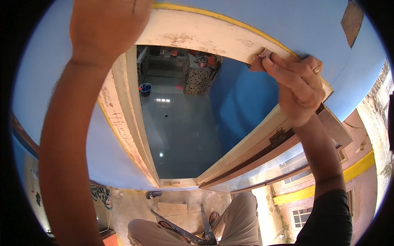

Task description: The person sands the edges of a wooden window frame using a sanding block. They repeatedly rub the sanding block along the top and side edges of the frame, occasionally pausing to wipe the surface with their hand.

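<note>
My right hand (301,86) pinches a folded piece of brownish sandpaper (258,61) between thumb and fingers. It presses the paper against the top bar of a pale, worn wooden frame (197,30), near its right corner. A ring sits on one finger. High at the upper left, my left hand (113,20) reaches against the blue wall beside the frame's left corner. Its fingers lie beyond the picture's upper edge, so I cannot see what they touch. Brown scuffs mark the top bar, and a yellow strip (221,16) runs along its outer edge.
An open door leaf (262,164) with glass stands on the right. Through the opening are a tiled floor (184,127), a dark bucket (145,89) and a speckled counter (199,80). Dark metal legs (207,225) stand between my knees, near a flat board (172,206).
</note>
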A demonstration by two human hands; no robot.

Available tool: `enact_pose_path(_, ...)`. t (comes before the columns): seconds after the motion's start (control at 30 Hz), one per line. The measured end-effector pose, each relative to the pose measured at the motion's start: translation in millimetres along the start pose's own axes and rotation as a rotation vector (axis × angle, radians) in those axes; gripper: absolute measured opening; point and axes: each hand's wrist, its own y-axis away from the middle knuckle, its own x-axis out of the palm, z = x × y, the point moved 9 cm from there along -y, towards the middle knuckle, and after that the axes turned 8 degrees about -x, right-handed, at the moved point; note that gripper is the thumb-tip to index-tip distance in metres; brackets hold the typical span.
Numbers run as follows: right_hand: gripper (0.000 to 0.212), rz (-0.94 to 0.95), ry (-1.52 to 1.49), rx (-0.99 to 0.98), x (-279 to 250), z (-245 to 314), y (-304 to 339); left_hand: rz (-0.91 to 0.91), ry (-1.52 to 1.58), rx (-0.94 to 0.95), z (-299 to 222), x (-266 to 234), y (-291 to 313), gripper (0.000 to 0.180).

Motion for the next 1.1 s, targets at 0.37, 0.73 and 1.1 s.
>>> enact_pose_path(0.37, 0.039, 0.023, -0.077, 0.061, -4.6, -3.8, -3.3, 0.030, -0.005, -0.059, 4.6, -2.3, -2.0, 0.035)
enact_pose_path(0.73, 0.045, -0.053, -0.071, -0.003, 9.6, 5.0, -34.9, 0.309, 0.070, -0.055, 10.4, -11.0, 17.1, 0.072)
enact_pose_path(1.1, 0.039, -0.202, -0.060, -0.070, 44.1, 32.8, -94.0, 0.365, -0.235, -0.254, 16.0, -33.0, 50.0, 0.096)
